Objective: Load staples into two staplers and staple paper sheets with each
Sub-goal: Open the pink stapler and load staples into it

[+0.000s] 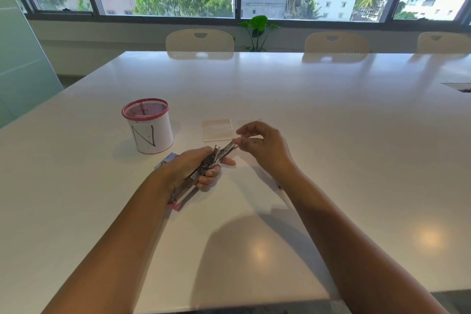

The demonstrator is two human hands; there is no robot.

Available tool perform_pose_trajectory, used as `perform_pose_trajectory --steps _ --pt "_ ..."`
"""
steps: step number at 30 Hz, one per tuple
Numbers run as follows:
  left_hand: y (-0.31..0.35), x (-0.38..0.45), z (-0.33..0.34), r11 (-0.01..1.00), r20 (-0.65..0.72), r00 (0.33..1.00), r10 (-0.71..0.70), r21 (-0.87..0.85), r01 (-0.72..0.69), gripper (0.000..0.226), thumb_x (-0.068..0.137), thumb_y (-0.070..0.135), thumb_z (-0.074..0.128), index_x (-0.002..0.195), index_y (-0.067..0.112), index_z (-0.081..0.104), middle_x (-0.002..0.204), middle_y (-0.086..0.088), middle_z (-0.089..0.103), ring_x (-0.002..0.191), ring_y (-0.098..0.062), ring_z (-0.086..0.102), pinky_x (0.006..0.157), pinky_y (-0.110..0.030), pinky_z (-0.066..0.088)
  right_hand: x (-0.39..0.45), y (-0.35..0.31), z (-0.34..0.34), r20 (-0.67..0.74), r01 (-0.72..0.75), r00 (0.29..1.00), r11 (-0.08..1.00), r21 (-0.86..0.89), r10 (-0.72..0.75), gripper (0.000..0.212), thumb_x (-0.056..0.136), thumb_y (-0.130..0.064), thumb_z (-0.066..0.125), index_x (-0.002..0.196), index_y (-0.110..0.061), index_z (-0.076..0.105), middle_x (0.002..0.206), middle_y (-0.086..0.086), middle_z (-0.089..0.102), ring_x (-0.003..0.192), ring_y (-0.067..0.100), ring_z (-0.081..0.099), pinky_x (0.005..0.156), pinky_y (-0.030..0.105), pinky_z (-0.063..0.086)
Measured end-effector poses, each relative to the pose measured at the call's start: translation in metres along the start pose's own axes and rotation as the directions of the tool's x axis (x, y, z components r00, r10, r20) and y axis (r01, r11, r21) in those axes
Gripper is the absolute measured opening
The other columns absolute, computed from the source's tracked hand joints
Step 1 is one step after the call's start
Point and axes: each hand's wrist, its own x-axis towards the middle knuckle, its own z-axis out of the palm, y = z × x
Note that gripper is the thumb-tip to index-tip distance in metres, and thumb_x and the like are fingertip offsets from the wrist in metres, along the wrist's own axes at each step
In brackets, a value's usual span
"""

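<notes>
My left hand (193,168) grips a metal stapler (204,169) with a pink base, swung open so its long magazine points up and to the right. My right hand (262,145) hovers at the magazine's far tip, thumb and forefinger pinched on a thin strip of staples (235,141) there. A small stack of white paper sheets (218,129) lies flat on the white table (331,122) just beyond the hands. A small blue and white box (167,159) peeks out from behind my left hand. The second stapler is not visible.
A white cup-shaped holder (149,126) with a red mesh rim and the letter N stands left of the paper. Cream chairs (200,41) line the table's far side under a wide window. A cable slot (458,86) sits at the right edge.
</notes>
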Motion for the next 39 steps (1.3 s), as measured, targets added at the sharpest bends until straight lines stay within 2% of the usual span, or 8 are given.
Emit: perform_pose_trajectory --steps 5,7,10,14,23,29,33,39 --pt "0.000 0.000 -0.001 1.000 0.061 0.998 -0.003 0.011 0.002 0.049 0.097 0.025 0.017 0.102 0.003 0.061 0.043 0.002 0.038 0.034 -0.008 0.033 0.036 -0.015 0.028 -0.003 0.000 0.004 0.021 -0.015 1.000 0.999 0.042 0.014 0.012 0.073 -0.010 0.076 0.078 -0.019 0.070 0.069 -0.009 0.066 0.058 -0.006 0.059 0.063 0.011 0.045" --pt "0.001 -0.002 0.001 0.998 0.113 0.993 -0.017 0.066 0.010 0.066 0.097 0.025 0.012 0.071 0.011 0.071 0.041 0.005 0.039 0.034 -0.006 0.033 0.037 -0.016 0.027 -0.006 -0.002 0.006 0.057 -0.004 0.998 0.997 0.080 -0.001 0.012 0.073 -0.007 0.076 0.082 -0.011 0.070 0.068 -0.005 0.066 0.055 -0.007 0.059 0.058 0.006 0.044" --pt "0.000 -0.004 0.002 0.993 0.161 0.985 -0.057 0.109 0.040 0.073 0.097 0.031 0.010 0.046 0.015 0.059 0.040 0.005 0.039 0.034 -0.006 0.032 0.039 -0.018 0.026 -0.010 -0.003 0.008 0.088 0.053 0.995 0.998 -0.035 -0.049 0.017 0.073 -0.009 0.077 0.088 -0.004 0.071 0.066 -0.007 0.064 0.051 -0.011 0.057 0.052 0.002 0.039" --pt "-0.003 -0.003 -0.004 0.991 0.146 0.985 -0.092 0.110 0.076 0.062 0.096 0.035 0.014 0.045 0.013 0.043 0.040 0.001 0.038 0.034 -0.008 0.031 0.037 -0.018 0.028 -0.010 0.001 0.010 0.119 0.080 0.991 0.983 -0.165 -0.060 0.016 0.072 -0.016 0.079 0.085 -0.009 0.073 0.063 -0.013 0.064 0.051 -0.011 0.056 0.050 0.001 0.038" --pt "-0.003 -0.003 -0.003 0.988 0.192 0.980 -0.059 0.153 0.029 0.065 0.097 0.034 0.014 0.047 0.019 0.054 0.042 0.004 0.041 0.036 -0.007 0.034 0.039 -0.018 0.031 -0.008 0.004 0.007 0.144 0.086 0.988 0.964 -0.252 -0.050 0.013 0.073 -0.018 0.078 0.083 -0.011 0.074 0.069 -0.014 0.062 0.056 -0.014 0.054 0.051 0.001 0.037" --pt "0.005 -0.011 0.009 0.974 0.212 0.976 -0.038 0.226 -0.011 0.080 0.098 0.027 0.005 0.052 0.020 0.069 0.041 0.003 0.044 0.038 -0.005 0.037 0.044 -0.019 0.031 -0.001 0.005 0.002 0.018 -0.069 0.997 0.998 -0.008 0.069 0.016 0.066 -0.031 0.081 0.074 -0.019 0.074 0.071 -0.002 0.074 0.068 0.012 0.068 0.074 0.031 0.053" --pt "0.005 -0.015 0.012 0.970 0.158 0.987 -0.015 0.243 -0.024 0.077 0.098 0.026 0.008 0.052 0.020 0.070 0.042 0.003 0.043 0.038 -0.005 0.037 0.043 -0.019 0.032 -0.005 0.004 0.004 0.042 0.000 0.999 0.994 -0.105 0.005 0.017 0.070 -0.025 0.079 0.079 -0.012 0.075 0.070 -0.002 0.072 0.063 0.007 0.067 0.060 0.019 0.053" --pt "0.005 -0.015 0.014 0.972 0.133 0.991 -0.016 0.234 -0.016 0.076 0.099 0.026 0.010 0.051 0.017 0.069 0.042 0.004 0.043 0.037 -0.005 0.038 0.044 -0.019 0.033 -0.006 0.005 0.004 0.073 0.109 0.993 0.957 -0.270 -0.093 0.016 0.073 -0.026 0.076 0.082 -0.013 0.076 0.076 -0.001 0.072 0.067 0.011 0.066 0.062 0.018 0.053"
